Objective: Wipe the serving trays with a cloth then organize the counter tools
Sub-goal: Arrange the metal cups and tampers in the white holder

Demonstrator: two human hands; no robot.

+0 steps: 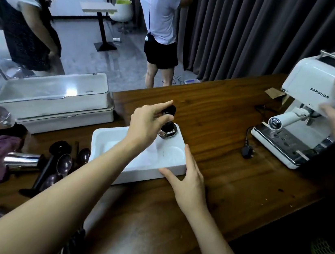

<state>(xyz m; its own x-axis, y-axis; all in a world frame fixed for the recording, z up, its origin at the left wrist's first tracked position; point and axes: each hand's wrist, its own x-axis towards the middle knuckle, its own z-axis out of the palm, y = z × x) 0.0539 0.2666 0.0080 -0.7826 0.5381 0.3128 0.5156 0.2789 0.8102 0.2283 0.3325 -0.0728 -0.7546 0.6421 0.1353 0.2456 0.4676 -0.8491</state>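
Bare desk (216, 120) lies open between the white tray (105, 140) and the coffee machine (308, 87) at the right, apart from a black plug (246, 151). The tamper (168, 124) stands upright, steel base down, at the round hollow in the tray's far right corner. The left hand (149, 122) pinches its black knob with curled fingers. The right hand (189, 178), fingers straight, touches the tray's near right corner. 2 stacked bins (59, 99) sit far left.

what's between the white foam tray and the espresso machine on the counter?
Head view: only a black power plug with its cord, lying on the wooden counter between the foam tray and the espresso machine. The rest of that stretch is bare wood.
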